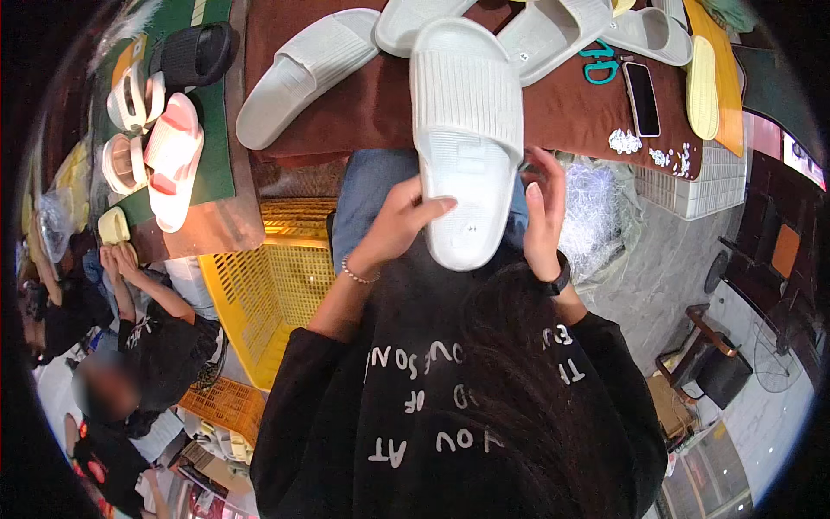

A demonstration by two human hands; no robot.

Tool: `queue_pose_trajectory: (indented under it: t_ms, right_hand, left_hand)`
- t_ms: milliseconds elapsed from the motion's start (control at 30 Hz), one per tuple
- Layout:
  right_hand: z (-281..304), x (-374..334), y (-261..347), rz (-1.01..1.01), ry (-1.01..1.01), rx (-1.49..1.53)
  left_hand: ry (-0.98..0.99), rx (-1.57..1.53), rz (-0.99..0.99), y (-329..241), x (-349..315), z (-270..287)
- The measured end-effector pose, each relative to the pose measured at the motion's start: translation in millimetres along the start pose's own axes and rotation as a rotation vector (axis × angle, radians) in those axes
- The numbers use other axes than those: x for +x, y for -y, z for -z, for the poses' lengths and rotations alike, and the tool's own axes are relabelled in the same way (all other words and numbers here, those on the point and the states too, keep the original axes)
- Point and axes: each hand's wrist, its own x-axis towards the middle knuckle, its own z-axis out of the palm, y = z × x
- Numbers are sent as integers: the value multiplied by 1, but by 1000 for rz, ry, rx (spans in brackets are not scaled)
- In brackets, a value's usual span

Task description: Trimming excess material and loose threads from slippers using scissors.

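While the left hand (pixel 403 218) grips a slipper (pixel 468 143), the right hand (pixel 543 216) curves half-spread alongside.

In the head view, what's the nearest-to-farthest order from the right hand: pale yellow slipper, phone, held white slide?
1. Held white slide: just left of the right hand.
2. Phone: beyond, to the right.
3. Pale yellow slipper: right of the phone.

White capital lettering is printed in rows across the wearer's black shirt (pixel 415 484), seen upside down, partly covered by dark hair (pixel 527 389). One small dark mark is carried on the held white slide's (pixel 467 164) heel, another on the pale slide (pixel 558 43) behind; neither can be read.
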Motion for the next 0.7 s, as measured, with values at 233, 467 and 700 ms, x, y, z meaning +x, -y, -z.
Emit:
queue_pose_trajectory:
  t_ms: [233, 467, 700]
  right_hand:
    - [-21, -6, 61, 377, 50, -415]
    - [-37, 1, 63, 410, -72, -350]
    - [-49, 9, 57, 382, -162, -275]
  left_hand:
    - [-401, -455, -306, -28, -12, -44]
    - [-496, -558, -462, -47, -19, -66]
    - [-500, -531, -590, -37, -23, -75]
